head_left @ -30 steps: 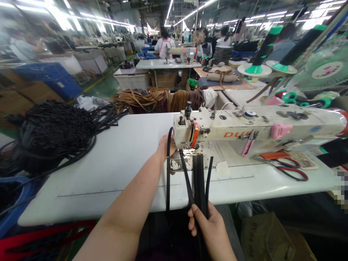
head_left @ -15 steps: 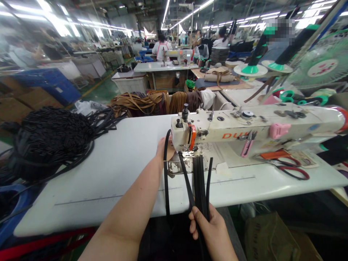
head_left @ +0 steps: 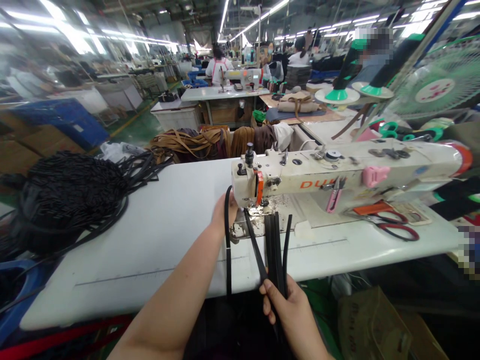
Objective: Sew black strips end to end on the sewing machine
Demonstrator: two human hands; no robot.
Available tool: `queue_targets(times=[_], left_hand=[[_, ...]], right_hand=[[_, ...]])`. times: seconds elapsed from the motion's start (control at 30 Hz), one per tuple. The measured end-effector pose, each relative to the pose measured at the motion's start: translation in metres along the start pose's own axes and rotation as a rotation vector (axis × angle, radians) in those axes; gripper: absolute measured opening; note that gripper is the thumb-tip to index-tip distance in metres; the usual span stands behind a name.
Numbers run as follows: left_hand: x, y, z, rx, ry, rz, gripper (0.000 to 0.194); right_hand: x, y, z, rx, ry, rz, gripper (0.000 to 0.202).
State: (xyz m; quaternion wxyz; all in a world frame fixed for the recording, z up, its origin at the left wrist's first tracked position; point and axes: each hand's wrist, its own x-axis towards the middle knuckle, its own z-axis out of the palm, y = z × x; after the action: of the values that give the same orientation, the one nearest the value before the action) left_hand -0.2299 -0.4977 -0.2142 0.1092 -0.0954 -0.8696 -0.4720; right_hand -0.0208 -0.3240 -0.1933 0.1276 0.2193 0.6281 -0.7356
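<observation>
My right hand is closed round several black straps at the table's front edge. One strap is pinched between thumb and finger and runs up to the needle area of the white sewing machine. My left hand is beside the left end of the machine head, its fingers mostly hidden behind the head and a black strap loop. What those fingers hold, if anything, cannot be made out. The loop hangs down over the front edge of the white table.
At the left lies a big bundle of black straps. Red-handled scissors rest at the right, and pink snips hang on the machine. Brown straps lie behind the table. Thread cones and a fan stand at the back right.
The camera view has shifted slightly. My left hand has moved a little nearer along the machine head's left side, with more of its back showing. My right hand keeps its grip on the straps.
</observation>
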Motion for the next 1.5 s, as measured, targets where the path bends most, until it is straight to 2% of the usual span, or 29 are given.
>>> queue_targets(times=[0.1,0.27,0.37,0.5,0.73,0.83,1.13,1.5], left_hand=[[-0.027,-0.002,0.004,0.080,0.033,-0.008,0.018],[-0.068,-0.005,0.003,0.205,-0.035,0.265,0.025],[-0.078,0.000,-0.001,0.310,-0.072,0.328,0.030],[-0.076,0.007,-0.003,0.308,-0.081,0.325,0.027],[-0.075,0.011,-0.006,0.237,-0.084,0.317,0.027],[-0.077,0.013,-0.007,0.251,-0.087,0.297,0.028],[-0.075,0.014,-0.006,0.245,-0.090,0.308,0.026],[-0.077,0.010,-0.001,0.327,-0.054,0.300,0.022]], right_hand=[[0.000,0.001,0.000,0.006,0.008,0.007,0.067],[-0.003,0.005,-0.004,0.040,-0.036,0.025,0.067],[-0.008,0.006,-0.007,0.101,-0.069,0.084,0.066],[-0.014,0.002,-0.012,0.155,-0.086,0.142,0.065],[-0.014,0.001,-0.018,0.142,-0.071,0.062,0.063],[-0.011,0.004,-0.018,0.125,-0.064,0.079,0.065],[-0.008,0.005,-0.016,0.130,-0.008,0.113,0.069],[-0.008,0.008,-0.017,0.121,-0.026,0.096,0.069]])
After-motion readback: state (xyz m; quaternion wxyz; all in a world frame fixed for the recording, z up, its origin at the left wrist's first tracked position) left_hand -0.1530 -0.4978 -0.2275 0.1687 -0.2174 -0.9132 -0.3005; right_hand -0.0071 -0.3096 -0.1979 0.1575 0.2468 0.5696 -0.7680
